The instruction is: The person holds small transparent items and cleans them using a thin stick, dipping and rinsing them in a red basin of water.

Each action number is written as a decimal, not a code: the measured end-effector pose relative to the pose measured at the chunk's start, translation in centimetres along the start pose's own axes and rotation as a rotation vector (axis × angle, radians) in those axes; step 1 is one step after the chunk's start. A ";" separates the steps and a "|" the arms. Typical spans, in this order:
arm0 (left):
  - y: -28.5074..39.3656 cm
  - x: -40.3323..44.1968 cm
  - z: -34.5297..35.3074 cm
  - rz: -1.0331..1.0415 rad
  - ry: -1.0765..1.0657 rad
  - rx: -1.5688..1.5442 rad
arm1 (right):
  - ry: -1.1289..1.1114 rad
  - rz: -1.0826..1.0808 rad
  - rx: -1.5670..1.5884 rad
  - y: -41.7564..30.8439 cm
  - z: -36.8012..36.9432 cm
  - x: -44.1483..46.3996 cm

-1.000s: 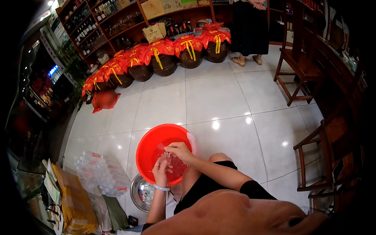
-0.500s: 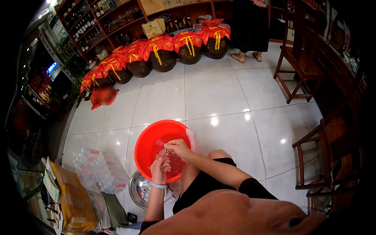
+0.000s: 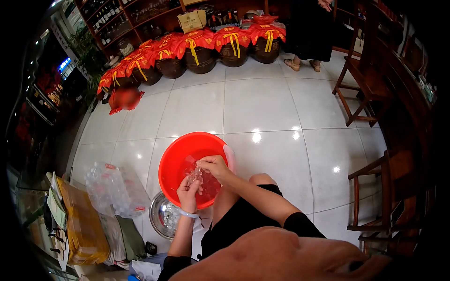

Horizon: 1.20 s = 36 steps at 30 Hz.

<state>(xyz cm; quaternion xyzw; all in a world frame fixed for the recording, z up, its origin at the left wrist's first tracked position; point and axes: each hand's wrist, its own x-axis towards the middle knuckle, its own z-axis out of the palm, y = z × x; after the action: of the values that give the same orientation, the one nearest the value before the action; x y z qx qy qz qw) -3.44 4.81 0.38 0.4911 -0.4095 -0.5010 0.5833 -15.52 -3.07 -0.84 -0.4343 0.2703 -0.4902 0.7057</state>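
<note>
Over a red basin (image 3: 169, 169) on the floor, both my hands meet at a small clear, shiny piece (image 3: 196, 175), which looks like glass; its exact shape is too small to tell. My left hand (image 3: 189, 191), a pale bangle on its wrist, holds it from below with curled fingers. From the upper right, my right hand (image 3: 214, 166) pinches its top edge. More clear shapes are faintly visible low in the basin, partly behind my hands. A pale pink cloth (image 3: 229, 156) hangs over the basin's right rim. Beside the basin, a metal bowl (image 3: 155, 213) holds several small clear pieces.
Plastic-wrapped clear bottles (image 3: 115, 189) and a taped cardboard box (image 3: 86, 225) lie to the left. Brown jars (image 3: 200, 61) with red cloth covers line the back shelves. A person (image 3: 307, 33) in dark clothes stands there. Wooden chairs (image 3: 368, 84) stand at right.
The view has tilted slightly, so the basin and the jars sit higher in the picture. Both hands stay on the clear piece, with the left fingers slightly shifted around it.
</note>
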 end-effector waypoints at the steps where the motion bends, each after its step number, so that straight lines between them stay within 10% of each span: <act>1: 0.0 -0.2 0.1 -0.005 0.021 -0.053 | 0.058 0.023 0.048 0.3 0.0 0.1; 10: 1.6 -0.2 0.7 -0.246 -0.146 -0.681 | -0.109 0.113 0.239 0.0 -0.5 0.5; 17: -0.6 -0.2 -0.9 -0.136 0.005 -0.432 | -0.012 -0.176 -0.128 0.5 0.2 0.3; 32: 0.0 -0.1 1.0 0.052 0.110 -0.132 | -0.001 0.104 0.189 0.6 -0.2 0.2; 36: 0.6 -0.2 0.4 -0.108 -0.008 -0.447 | -0.071 0.109 0.246 0.4 -0.2 0.4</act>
<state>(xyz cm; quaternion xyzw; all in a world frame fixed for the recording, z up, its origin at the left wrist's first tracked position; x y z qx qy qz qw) -3.79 4.90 1.00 0.3688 -0.2638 -0.6118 0.6481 -15.31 -3.41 -1.28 -0.3460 0.2063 -0.4649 0.7884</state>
